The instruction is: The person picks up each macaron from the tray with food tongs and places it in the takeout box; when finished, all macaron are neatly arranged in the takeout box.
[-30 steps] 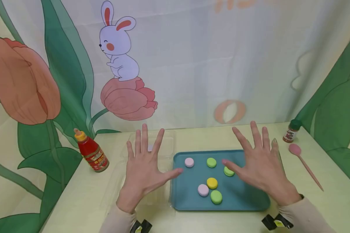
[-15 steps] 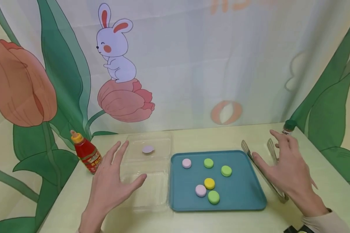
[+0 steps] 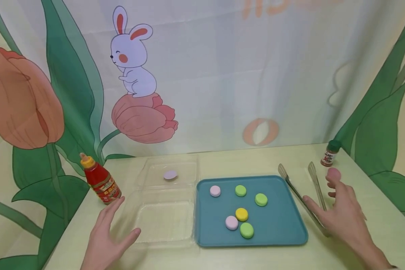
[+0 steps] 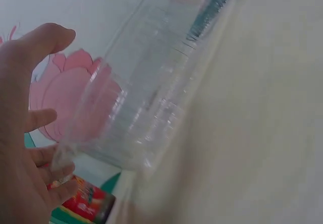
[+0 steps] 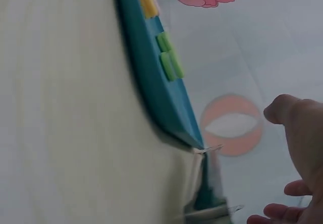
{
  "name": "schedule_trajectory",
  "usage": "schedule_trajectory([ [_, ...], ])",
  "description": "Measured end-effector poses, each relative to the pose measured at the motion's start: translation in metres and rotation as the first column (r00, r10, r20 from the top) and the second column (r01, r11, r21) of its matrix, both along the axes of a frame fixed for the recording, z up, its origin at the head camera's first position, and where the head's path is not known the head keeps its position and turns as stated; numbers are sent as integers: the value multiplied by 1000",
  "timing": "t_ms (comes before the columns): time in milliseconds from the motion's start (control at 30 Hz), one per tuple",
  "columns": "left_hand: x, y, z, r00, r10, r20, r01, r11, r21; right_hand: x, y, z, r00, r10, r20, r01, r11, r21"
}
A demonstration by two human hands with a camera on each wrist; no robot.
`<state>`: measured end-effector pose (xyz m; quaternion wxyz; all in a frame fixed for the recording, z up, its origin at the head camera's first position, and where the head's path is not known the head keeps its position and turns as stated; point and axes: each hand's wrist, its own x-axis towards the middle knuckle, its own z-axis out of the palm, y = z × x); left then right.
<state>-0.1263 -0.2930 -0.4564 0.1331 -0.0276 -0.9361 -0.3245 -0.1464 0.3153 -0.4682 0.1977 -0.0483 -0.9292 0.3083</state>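
Observation:
My left hand (image 3: 104, 240) is beside the front left of a clear plastic clamshell box (image 3: 165, 221), thumb and fingers apart, holding nothing. The box lies unfolded, with a lilac oval sticker (image 3: 170, 175) on its back half. My right hand (image 3: 347, 221) hangs over the handle end of metal tongs (image 3: 317, 186), fingers loosely bent around no object. The tongs lie spread on the table, their joined end partly hidden by that hand. Between the hands, a blue tray (image 3: 280, 221) bears several macarons: green (image 3: 246, 230), pale pink (image 3: 231, 222) and one yellow (image 3: 241, 214).
A red sauce bottle (image 3: 102, 182) with a yellow cap stands at the left. At the back right are a small green-capped jar (image 3: 330, 153) and a pink spoon (image 3: 334, 173), its handle mostly behind my right hand. A printed curtain (image 3: 216, 93) hangs along the table's back edge.
Both hands have drawn apart from above the box and tray, the left toward the lower left, the right out over the tongs. Their spread fingers have relaxed. The objects stay in place.

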Motion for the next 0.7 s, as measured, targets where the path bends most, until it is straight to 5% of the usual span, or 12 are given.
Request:
schedule_trajectory([
  [167,4,-8,-12,988,-1,153,-18,992,124,-1,-1,-18,996,-18,84,19,1000,-6],
  [400,-1,-7,-21,921,14,388,-101,973,205,-7,-4,-29,987,-36,158,35,999,8],
  [700,-2,-7,-25,899,15,437,-109,976,191,-9,-4,-35,989,-39,144,33,999,41],
])
